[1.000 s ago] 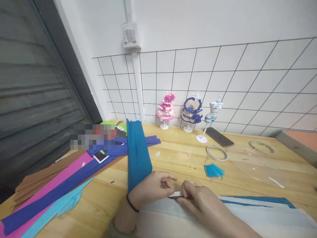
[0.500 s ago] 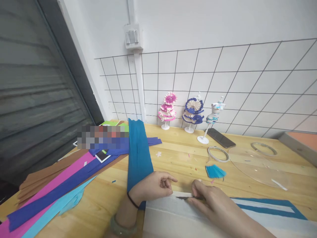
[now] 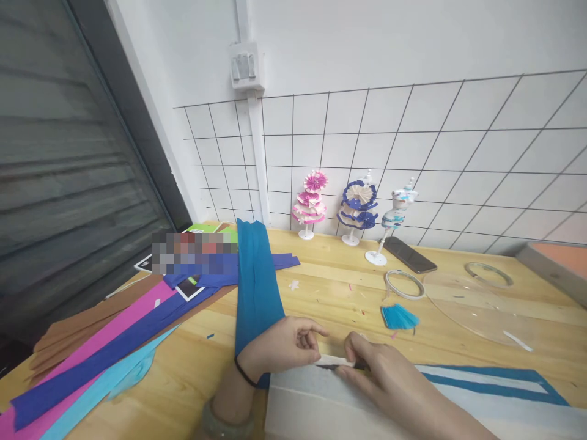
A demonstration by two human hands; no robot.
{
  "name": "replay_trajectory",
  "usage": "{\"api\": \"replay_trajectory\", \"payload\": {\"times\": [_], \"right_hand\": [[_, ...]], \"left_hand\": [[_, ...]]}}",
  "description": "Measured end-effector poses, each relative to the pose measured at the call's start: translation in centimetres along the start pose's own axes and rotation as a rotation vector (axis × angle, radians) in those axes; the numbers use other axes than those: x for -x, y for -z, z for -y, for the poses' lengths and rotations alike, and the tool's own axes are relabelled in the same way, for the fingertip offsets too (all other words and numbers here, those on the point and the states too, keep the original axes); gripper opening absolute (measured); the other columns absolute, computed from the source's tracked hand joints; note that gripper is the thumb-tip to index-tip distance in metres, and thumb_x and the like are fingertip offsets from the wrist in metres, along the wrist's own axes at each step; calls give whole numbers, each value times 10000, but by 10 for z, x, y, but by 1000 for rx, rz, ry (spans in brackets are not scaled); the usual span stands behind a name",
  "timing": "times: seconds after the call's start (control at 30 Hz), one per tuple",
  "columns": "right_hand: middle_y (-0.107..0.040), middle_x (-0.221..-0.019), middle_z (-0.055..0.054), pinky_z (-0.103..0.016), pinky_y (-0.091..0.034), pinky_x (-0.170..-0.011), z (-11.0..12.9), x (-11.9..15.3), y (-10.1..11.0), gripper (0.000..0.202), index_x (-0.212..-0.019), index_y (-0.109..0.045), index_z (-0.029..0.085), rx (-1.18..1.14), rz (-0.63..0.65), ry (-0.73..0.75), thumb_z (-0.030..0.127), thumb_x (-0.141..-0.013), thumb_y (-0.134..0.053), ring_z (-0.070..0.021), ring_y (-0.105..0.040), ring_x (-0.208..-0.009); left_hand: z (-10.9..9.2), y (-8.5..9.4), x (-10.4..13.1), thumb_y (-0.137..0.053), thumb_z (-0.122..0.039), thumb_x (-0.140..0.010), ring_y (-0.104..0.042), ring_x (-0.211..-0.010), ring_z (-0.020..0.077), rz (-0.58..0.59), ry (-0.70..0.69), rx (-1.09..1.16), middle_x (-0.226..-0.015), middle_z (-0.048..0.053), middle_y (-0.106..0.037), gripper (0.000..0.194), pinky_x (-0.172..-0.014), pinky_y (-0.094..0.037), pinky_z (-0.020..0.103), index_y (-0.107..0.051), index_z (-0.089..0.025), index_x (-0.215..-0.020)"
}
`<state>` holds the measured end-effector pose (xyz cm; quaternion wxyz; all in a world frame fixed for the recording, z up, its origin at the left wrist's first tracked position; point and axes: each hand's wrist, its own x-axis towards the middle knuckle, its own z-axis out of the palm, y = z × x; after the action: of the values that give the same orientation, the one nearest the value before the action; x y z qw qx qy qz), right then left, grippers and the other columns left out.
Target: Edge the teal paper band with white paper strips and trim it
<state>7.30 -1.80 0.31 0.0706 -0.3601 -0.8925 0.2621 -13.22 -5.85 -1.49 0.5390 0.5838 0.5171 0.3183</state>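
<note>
head view: how to cut well here?

guide the dark blade [image 3: 326,366] parallel to the far edge of the white sheet [image 3: 316,403]; hold the narrow strip [image 3: 337,360] taut, blade tip clear of left hand [image 3: 287,347].

state of grip?

in right hand [image 3: 378,370]: blade, grasped, handle hidden. in left hand: strip's end, seemingly pinched; firmness impossible to tell.

location and look of sheet?

on the wooden table [image 3: 183,379], at both hands; pale, lightly creased, adjoining teal paper [image 3: 504,393].

Head-worn view, facing forward and down, near above table [image 3: 330,308], wall [image 3: 367,43] beyond
</note>
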Motion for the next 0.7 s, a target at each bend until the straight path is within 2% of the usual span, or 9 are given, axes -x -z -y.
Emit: {"api": "replay_trajectory", "payload": {"times": [0.33, 0.53, 0.7], "right_hand": [[-517, -607, 35, -223, -283, -509, 0, -1, -2, 178, -704, -388, 238, -14, 2, -13, 349, -838, -421, -136, -460, -554], [-521, -605, 45, -225, -278, -508, -3, 1, 0, 185, -704, -374, 241, -24, 8, -21, 353, -846, -412, -132, -459, -538], [-517, -598, 45, -228, -278, -513, -6, 4, 4, 190, -703, -354, 241, -24, 9, -32, 353, -849, -403, -135, -466, -547]], "left_hand": [[-1, 1, 2, -621, -199, -654, -544, -689, 117, 2, -6, 15, -741, -5, -613, 437, -668, -416, 243, -568, -140, -1084], [-1, 6, 3, -578, -206, -698, -512, -659, 97, -40, -18, 1, -735, -18, -579, 382, -636, -398, 224, -574, -143, -1074], [-1, 8, 2, -593, -183, -682, -513, -658, 93, -31, -16, 5, -733, -15, -581, 399, -634, -392, 221, -573, -131, -1077]]}}
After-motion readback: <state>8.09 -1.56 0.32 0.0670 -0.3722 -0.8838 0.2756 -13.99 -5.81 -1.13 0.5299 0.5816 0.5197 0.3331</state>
